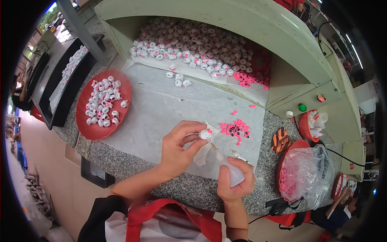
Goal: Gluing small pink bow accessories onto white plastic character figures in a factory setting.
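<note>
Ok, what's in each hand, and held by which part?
The left hand pinches a small white piece by its sides; the right hand grips a squeeze bottle around its body.

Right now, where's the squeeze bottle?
Head view, right of centre: the squeeze bottle is in the right hand, its nozzle near the white piece in the left hand.

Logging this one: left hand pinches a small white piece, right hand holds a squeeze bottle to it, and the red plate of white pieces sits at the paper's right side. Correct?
Not quite: the head view shows the red plate at the paper's left side. The left hand does pinch the white piece, and the right hand holds the squeeze bottle to it.
</note>
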Demonstrator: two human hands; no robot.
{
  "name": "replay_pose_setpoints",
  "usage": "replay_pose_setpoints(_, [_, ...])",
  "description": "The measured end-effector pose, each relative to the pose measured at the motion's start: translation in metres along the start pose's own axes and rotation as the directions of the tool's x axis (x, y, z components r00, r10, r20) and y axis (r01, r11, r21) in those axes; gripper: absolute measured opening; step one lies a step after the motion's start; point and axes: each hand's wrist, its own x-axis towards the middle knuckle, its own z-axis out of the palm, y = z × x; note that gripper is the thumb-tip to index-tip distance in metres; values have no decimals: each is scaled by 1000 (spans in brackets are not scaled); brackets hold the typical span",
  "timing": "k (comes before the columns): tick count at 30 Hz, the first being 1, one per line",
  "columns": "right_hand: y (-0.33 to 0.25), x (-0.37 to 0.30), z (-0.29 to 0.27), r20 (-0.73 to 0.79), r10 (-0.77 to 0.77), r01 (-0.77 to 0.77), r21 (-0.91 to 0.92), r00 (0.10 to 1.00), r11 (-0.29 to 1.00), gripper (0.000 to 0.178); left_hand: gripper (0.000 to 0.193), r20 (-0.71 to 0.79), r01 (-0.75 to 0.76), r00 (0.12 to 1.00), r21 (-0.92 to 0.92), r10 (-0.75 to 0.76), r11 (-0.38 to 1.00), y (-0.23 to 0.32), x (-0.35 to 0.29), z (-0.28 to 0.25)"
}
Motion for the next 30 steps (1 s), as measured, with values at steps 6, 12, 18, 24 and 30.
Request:
replay_pose_setpoints(6, [2,1,-1,4,-18,18,-36,1000,999,25,33,-5,-12,1000,-16,12,1000,1,-1,3])
replay_pose_setpoints(12, [2,0,1,0,-25,25,17,1000,1000,25,33,10,-5,1000,-6,5,1000,1,-1,1])
replay_pose_setpoints(18, [0,2,0,26,-27,27,-15,999,1000,25,32,32,-5,999,21,4,1000,2,-2,1])
replay_pose_setpoints(24, [0,3,-2,55,-39,39,1,998,999,24,31,28,-21,999,53,19,998,-1,-1,0])
replay_pose_setpoints(30, [-1,1,-1,-9,97,-97,1,995,995,15,30,33,-4,999,-12,5,1000,-1,1,0])
